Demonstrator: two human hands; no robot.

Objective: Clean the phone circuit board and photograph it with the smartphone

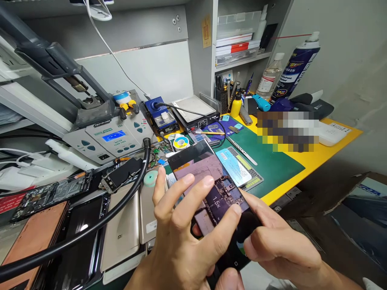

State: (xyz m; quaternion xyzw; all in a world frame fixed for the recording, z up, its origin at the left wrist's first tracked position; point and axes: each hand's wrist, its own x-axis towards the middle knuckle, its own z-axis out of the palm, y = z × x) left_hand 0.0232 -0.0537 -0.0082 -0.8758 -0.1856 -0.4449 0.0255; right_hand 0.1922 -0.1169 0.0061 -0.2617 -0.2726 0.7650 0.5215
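A black smartphone [220, 257] is tilted in front of me, its screen lit with a close picture of a circuit board and the text "1.5x". My right hand [287, 247] grips the phone along its right side and lower end, the thumb over the front edge. Above the screen, my left hand [187, 225] has its fingers spread. The thumb and forefinger tips touch or hover just over the picture; I cannot tell which. Part of the screen is hidden by the left fingers.
A thick black hose [121, 209] crosses the left side over several phones, including a gold one [122, 229]. Behind stand a soldering station [109, 139] and a heating plate [196, 108]. A green mat [272, 161] covers the yellow desk; bottles and a spray can [294, 72] stand farther right.
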